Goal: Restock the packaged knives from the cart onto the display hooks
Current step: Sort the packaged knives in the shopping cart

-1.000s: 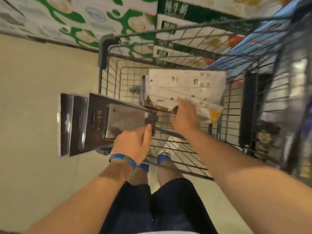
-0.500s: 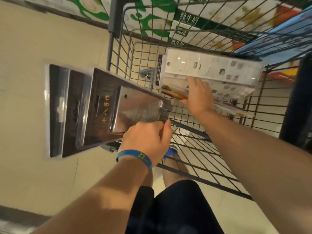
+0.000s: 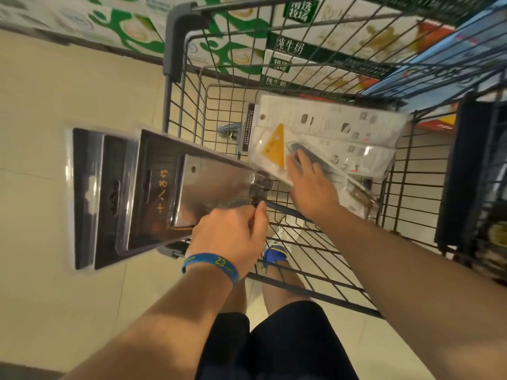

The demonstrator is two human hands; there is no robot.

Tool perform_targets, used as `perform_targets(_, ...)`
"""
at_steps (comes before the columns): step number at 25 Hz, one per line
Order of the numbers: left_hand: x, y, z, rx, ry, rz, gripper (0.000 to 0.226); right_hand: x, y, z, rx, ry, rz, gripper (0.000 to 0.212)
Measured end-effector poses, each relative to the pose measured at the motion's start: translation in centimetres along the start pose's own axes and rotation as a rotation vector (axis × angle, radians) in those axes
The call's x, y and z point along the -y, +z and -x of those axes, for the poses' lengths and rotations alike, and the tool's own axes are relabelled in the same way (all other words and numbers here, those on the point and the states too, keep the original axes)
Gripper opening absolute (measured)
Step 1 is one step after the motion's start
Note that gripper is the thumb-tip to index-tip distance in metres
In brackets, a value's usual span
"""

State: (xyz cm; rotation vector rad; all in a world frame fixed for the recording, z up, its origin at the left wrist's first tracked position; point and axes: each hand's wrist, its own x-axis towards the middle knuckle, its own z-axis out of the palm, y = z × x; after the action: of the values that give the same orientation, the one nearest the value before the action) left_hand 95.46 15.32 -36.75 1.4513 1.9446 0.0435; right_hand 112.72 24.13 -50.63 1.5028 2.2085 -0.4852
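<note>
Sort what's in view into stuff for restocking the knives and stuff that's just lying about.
Belongs to the job: dark cleaver packs gripped by the left hand; white knife packs in the cart, under the right hand.
Just about: milk cartons beyond the cart; blue wristband.

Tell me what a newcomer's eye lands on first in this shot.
First comes the fan of dark cleaver packs at centre left, gripped by the left hand above a blue wristband. Next, inside the wire cart at centre right, the right hand lies on a pile of white knife packs, with a yellow triangle showing beside its fingertips.
</note>
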Motion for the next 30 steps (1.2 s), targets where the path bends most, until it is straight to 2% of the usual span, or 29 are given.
perform_targets(2, 0.2, 0.0, 0.0, 0.0, 0.0, 0.0, 0.058, -0.3, 0.6, -0.6, 0.079, 0.085, -0.028, 0.09)
perform_targets(5, 0.1, 0.1, -0.1, -0.002, 0.002, -0.001, 0.057, -1.3, 0.1, -2.5, 0.132, 0.239, -0.001, 0.119)
perform_targets(8, 0.0, 0.1, -0.2, -0.007, 0.008, -0.01, 0.058, -2.5, -0.6, -3.9, 0.116, 0.239, -0.084, 0.139)
perform_targets(10, 0.1, 0.1, -0.2, -0.009, 0.005, -0.012, 0.058, -3.5, -0.9, -4.4, 0.017, 0.195, -0.087, 0.133)
perform_targets(12, 0.0, 0.1, 0.0, -0.011, 0.006, -0.009, 0.058, -4.8, -1.2, -4.9, -0.07, 0.141, 0.036, 0.118)
perform_targets(14, 0.0, 0.2, 0.0, -0.013, 0.008, -0.02, 0.058, -5.7, -1.8, -5.5, -0.04, 0.096, 0.078, 0.101)
perform_targets(16, 0.1, 0.2, 0.0, -0.012, 0.006, -0.026, 0.059, -6.1, -2.7, -6.4, 0.046, 0.145, -0.079, 0.086)
perform_targets(18, 0.0, 0.1, 0.1, -0.006, 0.005, -0.023, 0.058, -6.7, -3.3, -7.2, 0.113, 0.188, -0.113, 0.08)
perform_targets(21, 0.0, 0.1, 0.1, -0.011, 0.002, -0.026, 0.058, -7.4, -3.9, -8.1, 0.093, 0.13, 0.025, 0.034)
perform_targets(22, 0.0, 0.1, 0.1, -0.012, 0.002, -0.033, 0.057, -7.6, -3.9, -8.4, 0.055, 0.145, -0.022, 0.035)
perform_targets(24, 0.1, 0.2, 0.0, -0.015, 0.002, -0.05, 0.057, -7.4, -3.9, -9.2, 0.047, 0.163, -0.146, 0.075)
perform_targets(25, 0.1, 0.2, 0.0, -0.02, 0.003, -0.054, 0.057, -7.4, -4.0, -9.6, 0.075, 0.177, -0.176, 0.085)
perform_targets(30, -0.1, 0.1, 0.2, -0.019, -0.014, -0.063, 0.055, -8.1, -4.0, -10.8, 0.174, 0.156, -0.028, 0.084)
